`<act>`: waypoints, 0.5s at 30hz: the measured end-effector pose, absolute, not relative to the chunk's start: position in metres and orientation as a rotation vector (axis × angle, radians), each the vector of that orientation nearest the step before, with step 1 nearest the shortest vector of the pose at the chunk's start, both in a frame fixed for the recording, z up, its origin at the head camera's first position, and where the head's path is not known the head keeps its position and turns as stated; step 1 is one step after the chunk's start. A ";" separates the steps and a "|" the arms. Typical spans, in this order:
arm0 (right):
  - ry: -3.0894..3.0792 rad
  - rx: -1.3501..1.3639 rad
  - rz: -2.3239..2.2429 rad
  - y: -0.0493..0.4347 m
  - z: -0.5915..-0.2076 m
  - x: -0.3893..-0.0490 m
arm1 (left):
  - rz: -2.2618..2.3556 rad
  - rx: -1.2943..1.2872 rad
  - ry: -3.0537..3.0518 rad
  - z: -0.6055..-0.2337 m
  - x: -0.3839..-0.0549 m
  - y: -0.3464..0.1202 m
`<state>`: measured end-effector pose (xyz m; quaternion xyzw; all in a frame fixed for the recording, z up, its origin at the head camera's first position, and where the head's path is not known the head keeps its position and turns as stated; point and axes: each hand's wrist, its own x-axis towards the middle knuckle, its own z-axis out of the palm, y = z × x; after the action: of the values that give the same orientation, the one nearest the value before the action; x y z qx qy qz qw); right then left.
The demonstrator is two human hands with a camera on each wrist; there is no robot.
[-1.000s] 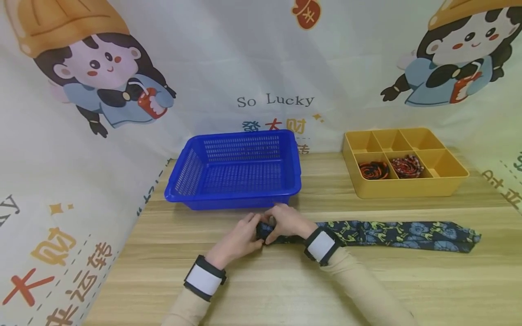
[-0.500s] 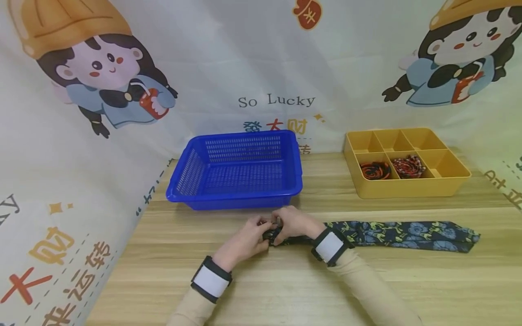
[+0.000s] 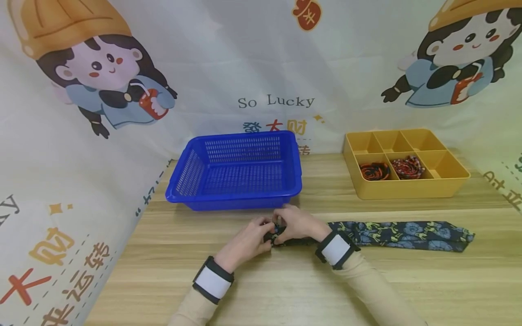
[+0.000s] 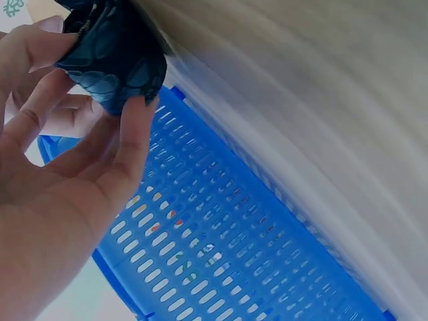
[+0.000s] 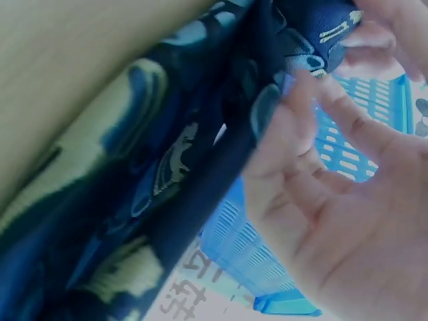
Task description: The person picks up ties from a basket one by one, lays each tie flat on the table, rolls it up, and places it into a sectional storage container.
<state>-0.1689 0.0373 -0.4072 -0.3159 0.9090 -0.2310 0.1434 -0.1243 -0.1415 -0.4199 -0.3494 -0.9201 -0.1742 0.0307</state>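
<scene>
A dark necktie [image 3: 408, 235] with blue and yellow-green patterns lies across the wooden table, its wide pointed end to the right. Its left end is gathered into a small roll [image 4: 117, 57] between both hands. My left hand [image 3: 246, 240] pinches the roll from the left, thumb and fingertips on its edges in the left wrist view. From the right, my right hand [image 3: 299, 225] pinches the same roll with curled fingers, as the right wrist view also shows. The flat length of tie runs under the right wrist, which partly hides it.
Just beyond the hands stands a blue perforated basket [image 3: 232, 197]. A yellow divided box [image 3: 408, 188] is at the back right; two front compartments hold a rolled orange-and-black tie [image 3: 374, 171] and a rolled red patterned tie [image 3: 408, 167]. Printed cloth [image 3: 204, 68] hangs behind.
Both hands have shifted slightly right along the tie with the roll. The tie's pointed end has moved a little left. Basket and box stay put.
</scene>
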 end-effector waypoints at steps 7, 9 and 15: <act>2.491 -0.822 -0.846 0.044 -0.413 -0.165 | -0.567 -1.081 -2.885 -0.421 -0.124 -0.139; 2.431 -0.809 -0.918 0.051 -0.416 -0.165 | -0.569 -1.076 -2.898 -0.421 -0.125 -0.139; 2.383 -0.845 -0.975 0.073 -0.420 -0.167 | -0.559 -1.030 -2.965 -0.417 -0.126 -0.134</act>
<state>-0.1667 0.0735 -0.4196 -0.3047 0.8590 -0.3513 0.2142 -0.1255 -0.1338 -0.4168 -0.3230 -0.9297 -0.1754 -0.0231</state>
